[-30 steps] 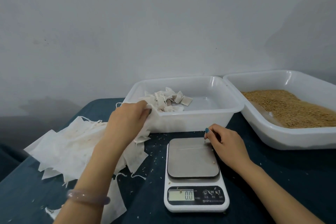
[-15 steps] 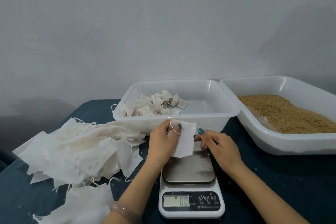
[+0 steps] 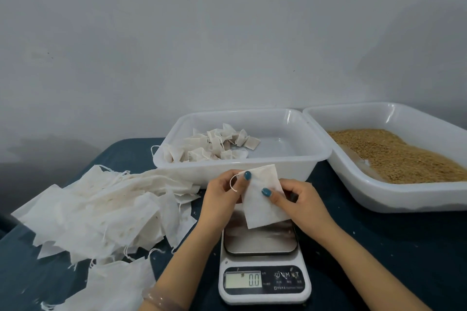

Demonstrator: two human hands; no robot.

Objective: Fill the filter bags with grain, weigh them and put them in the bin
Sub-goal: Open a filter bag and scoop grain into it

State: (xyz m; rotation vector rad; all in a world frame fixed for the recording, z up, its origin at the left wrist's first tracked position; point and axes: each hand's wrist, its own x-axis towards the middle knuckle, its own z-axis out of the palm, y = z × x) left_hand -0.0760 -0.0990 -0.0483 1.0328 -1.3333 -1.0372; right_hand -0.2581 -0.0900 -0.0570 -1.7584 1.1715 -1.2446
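The held bag (image 3: 262,199) is plain white, like the pile (image 3: 96,212) on the left. The bin (image 3: 295,166) and the tub (image 3: 379,199) are milky white. The filled bags (image 3: 202,151) look off-white tinged with tan, and the grain (image 3: 399,156) is golden brown. The scale (image 3: 264,298) has a white body, a steel-grey plate (image 3: 260,240), a black panel (image 3: 288,283) and a pale display (image 3: 242,280) with dark digits. The tabletop (image 3: 379,247) is dark teal, the wall (image 3: 227,45) pale grey. The nails (image 3: 247,175) are teal, the bracelet (image 3: 161,300) pale pink.
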